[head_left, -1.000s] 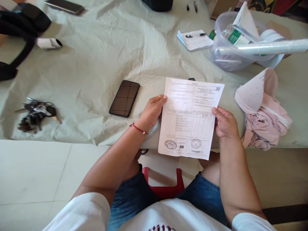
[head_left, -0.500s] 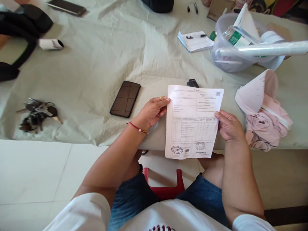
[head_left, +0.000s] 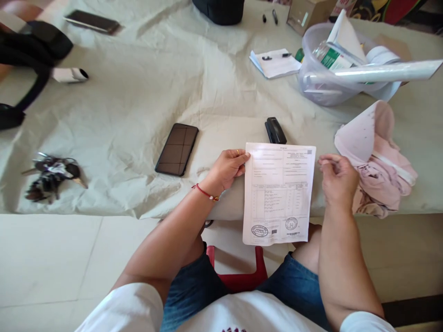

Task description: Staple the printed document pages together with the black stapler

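Printed sheet (head_left: pixel 277 196) over the near edge of the covered surface (head_left: pixel 131 120), left hand (head_left: pixel 228 166) pinching its left side, right hand (head_left: pixel 339 182) loosely curled, apart from its right side, dark phone (head_left: pixel 176 149) lying left, black stapler-like object (head_left: pixel 276 130) just beyond.

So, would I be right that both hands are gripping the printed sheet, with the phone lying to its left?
Not quite: the head view shows only the left hand gripping the printed sheet; the right hand is just off its right edge. The phone does lie to the sheet's left.
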The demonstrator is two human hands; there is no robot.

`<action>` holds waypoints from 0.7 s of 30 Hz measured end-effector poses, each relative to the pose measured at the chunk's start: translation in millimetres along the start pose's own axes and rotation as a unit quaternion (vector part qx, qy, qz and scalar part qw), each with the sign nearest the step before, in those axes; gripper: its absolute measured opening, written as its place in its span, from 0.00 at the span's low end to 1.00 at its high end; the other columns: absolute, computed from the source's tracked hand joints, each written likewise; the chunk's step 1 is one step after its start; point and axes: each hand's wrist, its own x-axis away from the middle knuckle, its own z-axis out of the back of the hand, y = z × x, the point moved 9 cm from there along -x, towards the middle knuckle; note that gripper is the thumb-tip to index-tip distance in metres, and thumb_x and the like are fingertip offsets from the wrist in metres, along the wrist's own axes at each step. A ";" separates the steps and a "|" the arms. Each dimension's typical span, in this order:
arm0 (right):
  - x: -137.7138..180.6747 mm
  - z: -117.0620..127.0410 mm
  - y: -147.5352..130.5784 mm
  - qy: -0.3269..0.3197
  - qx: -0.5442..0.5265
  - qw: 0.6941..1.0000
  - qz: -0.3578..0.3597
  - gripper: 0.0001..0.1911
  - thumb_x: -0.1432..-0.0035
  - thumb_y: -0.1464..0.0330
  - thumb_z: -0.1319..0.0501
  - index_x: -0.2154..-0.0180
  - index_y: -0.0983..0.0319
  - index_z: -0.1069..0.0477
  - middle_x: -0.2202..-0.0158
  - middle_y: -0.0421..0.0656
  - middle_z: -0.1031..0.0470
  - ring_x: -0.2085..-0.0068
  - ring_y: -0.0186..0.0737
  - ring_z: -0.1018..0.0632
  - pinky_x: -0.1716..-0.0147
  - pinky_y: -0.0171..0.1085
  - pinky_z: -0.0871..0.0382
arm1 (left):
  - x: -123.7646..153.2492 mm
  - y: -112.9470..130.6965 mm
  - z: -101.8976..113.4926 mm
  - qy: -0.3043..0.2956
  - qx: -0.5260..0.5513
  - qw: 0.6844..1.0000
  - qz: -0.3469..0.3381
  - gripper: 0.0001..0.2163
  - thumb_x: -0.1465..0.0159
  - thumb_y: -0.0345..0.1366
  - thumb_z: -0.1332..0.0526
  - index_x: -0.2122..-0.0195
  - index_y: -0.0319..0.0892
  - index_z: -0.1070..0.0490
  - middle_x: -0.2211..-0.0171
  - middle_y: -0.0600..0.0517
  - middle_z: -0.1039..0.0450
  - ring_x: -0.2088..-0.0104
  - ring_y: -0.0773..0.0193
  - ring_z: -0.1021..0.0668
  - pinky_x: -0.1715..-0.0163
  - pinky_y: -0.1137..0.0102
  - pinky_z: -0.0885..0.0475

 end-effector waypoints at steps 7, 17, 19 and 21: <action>15.0 -57.1 -114.5 -0.130 0.090 0.960 0.233 0.13 0.28 0.64 0.39 0.52 0.53 0.14 0.49 0.45 0.12 0.47 0.49 0.14 0.44 0.52 0.18 | -5.2 -14.7 -19.6 -0.021 0.004 0.999 0.046 0.15 0.35 0.36 0.29 0.76 0.40 0.28 0.78 0.59 0.38 0.81 0.77 0.40 0.78 0.72 0.48; 47.5 -112.3 -115.4 -0.174 0.154 0.910 0.345 0.17 0.23 0.65 0.42 0.43 0.55 0.17 0.44 0.45 0.13 0.35 0.55 0.20 0.32 0.59 0.25 | 3.3 -12.1 -15.1 -0.011 -0.067 0.998 0.018 0.20 0.38 0.53 0.27 0.75 0.44 0.29 0.81 0.59 0.41 0.79 0.71 0.41 0.76 0.69 0.46; 53.7 -113.1 -115.5 -0.166 0.161 0.906 0.353 0.18 0.22 0.66 0.42 0.40 0.56 0.18 0.42 0.47 0.14 0.33 0.57 0.22 0.30 0.60 0.26 | 4.2 -12.6 -13.8 -0.008 -0.071 0.997 0.023 0.20 0.38 0.53 0.27 0.74 0.44 0.29 0.80 0.59 0.41 0.79 0.71 0.41 0.76 0.69 0.47; 55.9 -115.4 -115.1 -0.168 0.171 0.904 0.354 0.18 0.23 0.67 0.42 0.40 0.55 0.19 0.41 0.47 0.15 0.30 0.59 0.24 0.29 0.62 0.29 | 4.9 -13.0 -14.0 -0.008 -0.068 0.997 0.029 0.20 0.38 0.54 0.27 0.74 0.44 0.28 0.80 0.59 0.41 0.78 0.70 0.40 0.76 0.69 0.46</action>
